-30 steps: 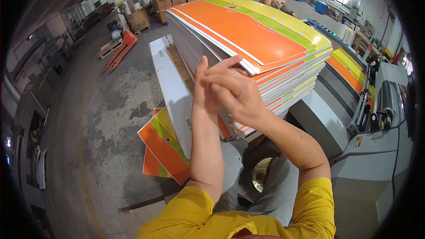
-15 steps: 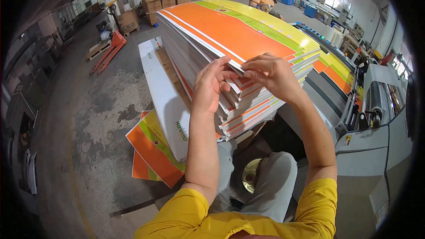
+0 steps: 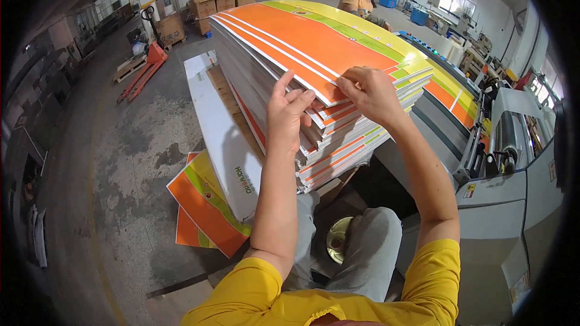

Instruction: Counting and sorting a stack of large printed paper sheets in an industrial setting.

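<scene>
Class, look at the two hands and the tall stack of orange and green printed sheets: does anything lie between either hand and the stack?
Nothing visible does. The left hand and right hand already rest on the near corner of the stack of printed sheets, fingers on the sheet edges.

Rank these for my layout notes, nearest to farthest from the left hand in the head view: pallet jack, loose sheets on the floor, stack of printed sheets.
1. Stack of printed sheets: under the left hand.
2. Loose sheets on the floor: lower left.
3. Pallet jack: far upper left.
</scene>
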Available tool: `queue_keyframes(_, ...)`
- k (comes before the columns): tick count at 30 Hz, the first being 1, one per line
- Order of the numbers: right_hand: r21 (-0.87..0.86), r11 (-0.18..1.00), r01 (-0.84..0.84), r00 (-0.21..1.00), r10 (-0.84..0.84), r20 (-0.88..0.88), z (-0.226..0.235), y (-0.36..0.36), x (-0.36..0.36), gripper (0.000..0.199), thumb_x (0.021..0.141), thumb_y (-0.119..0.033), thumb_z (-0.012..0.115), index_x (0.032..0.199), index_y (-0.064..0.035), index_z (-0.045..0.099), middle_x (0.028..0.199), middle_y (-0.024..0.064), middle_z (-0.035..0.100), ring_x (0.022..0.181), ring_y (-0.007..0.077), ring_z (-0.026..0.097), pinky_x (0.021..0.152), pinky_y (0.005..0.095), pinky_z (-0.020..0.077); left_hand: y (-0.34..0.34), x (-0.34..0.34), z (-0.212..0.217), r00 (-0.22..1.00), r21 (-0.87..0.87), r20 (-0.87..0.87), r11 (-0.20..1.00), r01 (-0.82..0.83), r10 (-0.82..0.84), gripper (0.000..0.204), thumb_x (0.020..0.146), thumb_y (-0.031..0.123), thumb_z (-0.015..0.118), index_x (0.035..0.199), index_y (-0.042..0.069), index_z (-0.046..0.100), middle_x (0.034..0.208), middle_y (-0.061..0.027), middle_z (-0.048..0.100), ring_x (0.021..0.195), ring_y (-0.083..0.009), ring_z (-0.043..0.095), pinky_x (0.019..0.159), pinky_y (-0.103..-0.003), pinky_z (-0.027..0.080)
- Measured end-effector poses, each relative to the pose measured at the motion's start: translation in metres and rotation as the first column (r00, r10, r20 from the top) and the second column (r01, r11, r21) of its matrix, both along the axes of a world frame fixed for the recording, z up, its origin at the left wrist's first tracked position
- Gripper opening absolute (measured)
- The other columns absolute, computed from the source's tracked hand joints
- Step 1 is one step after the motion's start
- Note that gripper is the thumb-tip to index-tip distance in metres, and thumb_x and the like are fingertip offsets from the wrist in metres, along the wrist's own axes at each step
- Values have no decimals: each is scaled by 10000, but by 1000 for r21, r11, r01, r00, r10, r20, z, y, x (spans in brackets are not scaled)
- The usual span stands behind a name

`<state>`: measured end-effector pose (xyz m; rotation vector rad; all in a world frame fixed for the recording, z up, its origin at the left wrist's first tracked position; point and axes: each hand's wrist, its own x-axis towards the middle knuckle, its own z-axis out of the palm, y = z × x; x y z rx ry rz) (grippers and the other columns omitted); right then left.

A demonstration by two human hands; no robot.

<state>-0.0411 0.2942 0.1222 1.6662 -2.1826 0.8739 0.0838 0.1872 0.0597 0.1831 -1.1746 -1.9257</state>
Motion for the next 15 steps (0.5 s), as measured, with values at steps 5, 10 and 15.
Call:
queue_keyframes(5,143,989,-49,999,46,22,18,-10,22,340,723,-351,656,790,-18,656,722,126,629,685,250,611,606,342,470,-2,0,-4,999,-20,12,999,-41,41,681,805,80,611,1344,-32,212,856,-88,590,658,-92,561,418,-176,371)
queue_keyframes(10,259,964,-61,997,46,65,21,-20,8,432,685,-444,658,798,-27,666,723,128,643,689,272,623,610,357,475,-6,-4,-10,999,17,0,999,-40,40,751,786,102,651,1346,-76,183,881,-123,604,709,-109,583,436,-166,372)
queue_keyframes(15,265,955,-133,978,82,194,26,-21,0,395,701,-408,653,785,-22,659,744,143,645,675,275,616,609,362,473,-8,-8,-12,1000,-9,-2,1000,17,-17,697,780,107,643,1311,-112,248,932,-141,611,716,-119,593,443,-170,377)
